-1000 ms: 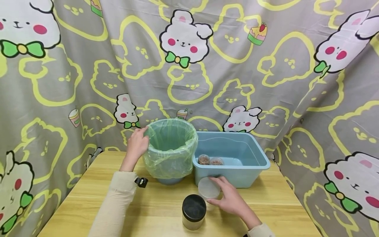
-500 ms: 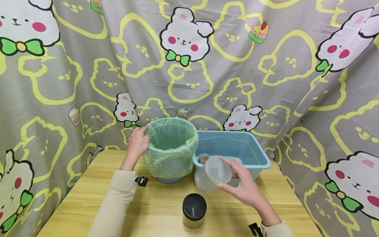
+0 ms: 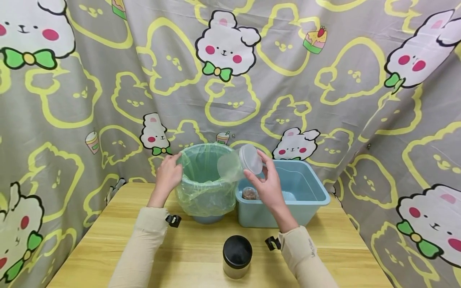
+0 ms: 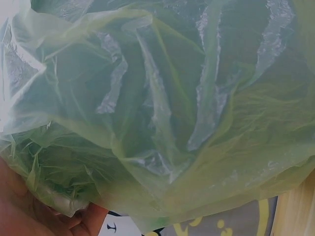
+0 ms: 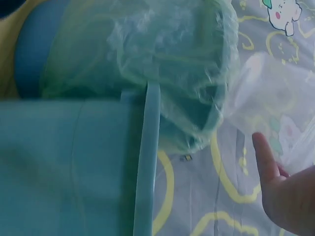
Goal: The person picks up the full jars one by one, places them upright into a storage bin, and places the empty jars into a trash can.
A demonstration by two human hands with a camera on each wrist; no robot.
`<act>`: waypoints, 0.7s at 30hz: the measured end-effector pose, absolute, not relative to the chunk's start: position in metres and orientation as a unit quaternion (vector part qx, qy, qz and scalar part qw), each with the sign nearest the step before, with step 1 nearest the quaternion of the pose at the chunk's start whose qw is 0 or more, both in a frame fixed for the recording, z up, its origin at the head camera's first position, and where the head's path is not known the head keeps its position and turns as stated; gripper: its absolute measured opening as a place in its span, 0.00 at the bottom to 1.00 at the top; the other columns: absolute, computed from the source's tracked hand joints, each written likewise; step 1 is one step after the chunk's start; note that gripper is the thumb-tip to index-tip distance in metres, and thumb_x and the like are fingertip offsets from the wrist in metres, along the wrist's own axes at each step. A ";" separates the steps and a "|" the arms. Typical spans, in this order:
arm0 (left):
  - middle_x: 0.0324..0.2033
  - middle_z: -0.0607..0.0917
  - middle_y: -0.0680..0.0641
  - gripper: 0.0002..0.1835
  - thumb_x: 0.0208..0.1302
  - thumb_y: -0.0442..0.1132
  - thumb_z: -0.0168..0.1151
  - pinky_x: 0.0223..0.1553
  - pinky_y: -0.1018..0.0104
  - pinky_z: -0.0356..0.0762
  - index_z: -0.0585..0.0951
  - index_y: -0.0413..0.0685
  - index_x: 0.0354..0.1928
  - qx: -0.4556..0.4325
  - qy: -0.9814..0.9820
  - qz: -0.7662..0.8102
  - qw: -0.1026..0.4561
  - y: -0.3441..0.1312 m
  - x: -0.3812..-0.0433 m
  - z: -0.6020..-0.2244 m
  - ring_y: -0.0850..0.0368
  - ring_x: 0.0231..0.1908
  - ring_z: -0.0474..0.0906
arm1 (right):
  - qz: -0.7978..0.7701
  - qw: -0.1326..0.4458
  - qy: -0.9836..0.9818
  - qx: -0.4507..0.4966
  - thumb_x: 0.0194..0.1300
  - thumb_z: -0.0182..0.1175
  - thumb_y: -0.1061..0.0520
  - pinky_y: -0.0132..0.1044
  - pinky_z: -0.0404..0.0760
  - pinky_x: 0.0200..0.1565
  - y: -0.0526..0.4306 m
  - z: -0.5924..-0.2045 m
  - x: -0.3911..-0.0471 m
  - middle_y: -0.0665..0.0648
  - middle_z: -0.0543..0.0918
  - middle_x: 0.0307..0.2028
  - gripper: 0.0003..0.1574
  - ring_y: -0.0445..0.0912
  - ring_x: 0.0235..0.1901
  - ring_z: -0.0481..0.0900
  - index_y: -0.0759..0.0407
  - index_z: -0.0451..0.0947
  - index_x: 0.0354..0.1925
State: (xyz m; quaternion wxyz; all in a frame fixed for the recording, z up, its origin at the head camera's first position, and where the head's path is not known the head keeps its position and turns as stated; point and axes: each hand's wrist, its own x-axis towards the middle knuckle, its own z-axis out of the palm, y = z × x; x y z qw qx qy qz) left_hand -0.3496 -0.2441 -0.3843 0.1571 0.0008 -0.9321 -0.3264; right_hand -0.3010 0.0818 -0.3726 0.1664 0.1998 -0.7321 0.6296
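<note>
My left hand (image 3: 169,174) grips the left rim of a blue trash can (image 3: 206,219) lined with a thin green-yellow bag (image 3: 205,200). In the left wrist view, curled fingers (image 4: 91,219) show at the bag's folded edge. My right hand (image 3: 268,180) holds a clear plastic jar (image 3: 230,165) by its frosted, lid-like round end. The jar lies tilted sideways, its far end overlapping the can's right rim in the head view. In the right wrist view, the see-through jar (image 5: 266,93) shows beside the bagged rim, with the thumb against it.
Right of the can stands a pale blue tub (image 3: 281,212), holding a small clear container (image 3: 249,193) of brown bits. A black-lidded jar (image 3: 237,256) stands near the front of the wooden table (image 3: 194,256). Patterned curtains (image 3: 173,96) hang behind and on both sides.
My right hand has lifted the clear jar from the table in front of the tub, up and over to the can's right rim, tipping it sideways. My left hand stays put.
</note>
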 end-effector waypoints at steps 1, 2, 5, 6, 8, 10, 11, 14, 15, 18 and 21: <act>0.70 0.69 0.28 0.32 0.74 0.38 0.37 0.65 0.28 0.65 0.65 0.41 0.78 0.000 -0.932 -0.326 0.156 -0.243 -0.349 -0.384 0.27 0.67 0.67 | 0.632 0.169 -0.731 0.195 0.69 0.70 0.53 0.40 0.86 0.49 0.078 -0.372 -0.304 0.55 0.66 0.71 0.46 0.52 0.62 0.75 0.44 0.61 0.78; 0.70 0.69 0.28 0.32 0.74 0.38 0.37 0.65 0.28 0.65 0.65 0.42 0.78 0.000 -0.933 -0.325 0.155 -0.243 -0.350 -0.384 0.27 0.67 0.67 | 0.633 0.173 -0.730 0.192 0.69 0.70 0.52 0.43 0.86 0.49 0.074 -0.372 -0.306 0.54 0.66 0.71 0.46 0.52 0.62 0.75 0.43 0.61 0.77; 0.70 0.69 0.29 0.31 0.74 0.38 0.38 0.64 0.28 0.66 0.65 0.42 0.78 0.002 -0.933 -0.323 0.156 -0.242 -0.349 -0.384 0.27 0.67 0.68 | 0.628 0.182 -0.732 0.192 0.67 0.71 0.48 0.50 0.86 0.51 0.064 -0.371 -0.312 0.54 0.66 0.71 0.46 0.54 0.61 0.76 0.43 0.62 0.77; 0.70 0.69 0.29 0.31 0.74 0.38 0.38 0.63 0.28 0.67 0.65 0.42 0.78 0.003 -0.934 -0.322 0.158 -0.242 -0.349 -0.384 0.26 0.67 0.68 | 0.624 0.183 -0.735 0.192 0.67 0.72 0.46 0.51 0.86 0.52 0.061 -0.371 -0.314 0.53 0.66 0.71 0.46 0.54 0.61 0.76 0.42 0.62 0.77; 0.69 0.69 0.29 0.31 0.74 0.38 0.38 0.63 0.28 0.67 0.66 0.42 0.78 0.005 -0.933 -0.321 0.160 -0.243 -0.349 -0.384 0.26 0.66 0.68 | 0.614 0.180 -0.744 0.192 0.66 0.72 0.43 0.52 0.85 0.55 0.056 -0.372 -0.317 0.54 0.66 0.71 0.46 0.55 0.62 0.75 0.41 0.63 0.76; 0.69 0.69 0.28 0.31 0.74 0.38 0.38 0.63 0.27 0.66 0.66 0.42 0.77 0.006 -0.934 -0.320 0.160 -0.242 -0.348 -0.384 0.26 0.67 0.68 | 0.606 0.175 -0.753 0.188 0.66 0.72 0.42 0.52 0.85 0.57 0.052 -0.374 -0.320 0.55 0.67 0.69 0.46 0.56 0.63 0.74 0.40 0.63 0.76; 0.70 0.69 0.28 0.31 0.74 0.38 0.38 0.64 0.27 0.66 0.66 0.42 0.77 0.005 -0.934 -0.320 0.158 -0.242 -0.348 -0.384 0.26 0.67 0.68 | 0.602 0.172 -0.757 0.184 0.66 0.72 0.42 0.52 0.85 0.57 0.050 -0.376 -0.321 0.56 0.67 0.69 0.46 0.56 0.63 0.74 0.40 0.63 0.76; 0.70 0.69 0.28 0.31 0.74 0.38 0.38 0.64 0.27 0.66 0.66 0.42 0.78 0.004 -0.935 -0.319 0.153 -0.242 -0.348 -0.385 0.26 0.67 0.67 | 0.594 0.164 -0.769 0.171 0.67 0.71 0.43 0.51 0.84 0.59 0.047 -0.381 -0.323 0.57 0.67 0.68 0.46 0.56 0.63 0.74 0.42 0.63 0.77; 0.70 0.69 0.28 0.31 0.74 0.38 0.38 0.64 0.27 0.66 0.66 0.42 0.78 0.005 -0.935 -0.320 0.153 -0.242 -0.348 -0.385 0.26 0.67 0.67 | 0.592 0.163 -0.771 0.168 0.68 0.70 0.43 0.51 0.84 0.59 0.046 -0.382 -0.324 0.58 0.67 0.69 0.45 0.56 0.64 0.74 0.43 0.62 0.77; 0.70 0.69 0.28 0.31 0.74 0.38 0.38 0.63 0.27 0.66 0.66 0.43 0.78 0.005 -0.935 -0.320 0.155 -0.242 -0.349 -0.386 0.25 0.67 0.68 | 0.593 0.162 -0.772 0.159 0.69 0.69 0.43 0.53 0.83 0.60 0.045 -0.385 -0.324 0.59 0.68 0.69 0.45 0.56 0.65 0.74 0.46 0.61 0.77; 0.70 0.69 0.28 0.31 0.74 0.38 0.38 0.63 0.27 0.67 0.66 0.43 0.78 0.004 -0.934 -0.319 0.158 -0.243 -0.349 -0.386 0.25 0.67 0.68 | 0.599 0.163 -0.769 0.154 0.71 0.67 0.43 0.55 0.82 0.61 0.045 -0.387 -0.324 0.60 0.68 0.69 0.44 0.56 0.67 0.75 0.48 0.61 0.77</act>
